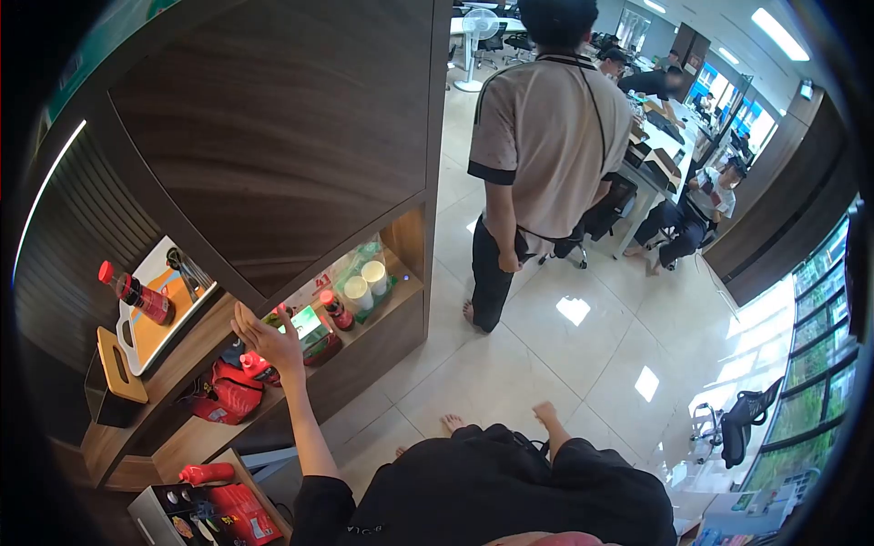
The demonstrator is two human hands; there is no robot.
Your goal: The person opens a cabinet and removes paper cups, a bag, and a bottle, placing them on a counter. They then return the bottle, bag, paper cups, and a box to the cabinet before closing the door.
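Observation:
My left hand (pixel 264 338) is raised with its fingers stretched out, right at the lower corner of a dark wood cabinet door (pixel 282 136). Below and beside it is a wooden shelf (pixel 369 332) with a red-capped bottle (pixel 337 311), a red bottle (pixel 259 366), stacked paper cups (pixel 373 276) and a red bag (pixel 229 393). A lit green-and-white screen or card (pixel 302 323) shows just behind the fingers. My right hand (pixel 543 414) hangs low over the floor beside my body, small in view, its fingers not clear.
On the upper counter stand a dark sauce bottle (pixel 146 298), a cutting board (pixel 150 341) and a black box with a wooden lid (pixel 118 373). An open drawer (pixel 250 473) holds red packets. A person (pixel 555 146) stands ahead; others sit at desks. An office chair (pixel 742 423) is at right.

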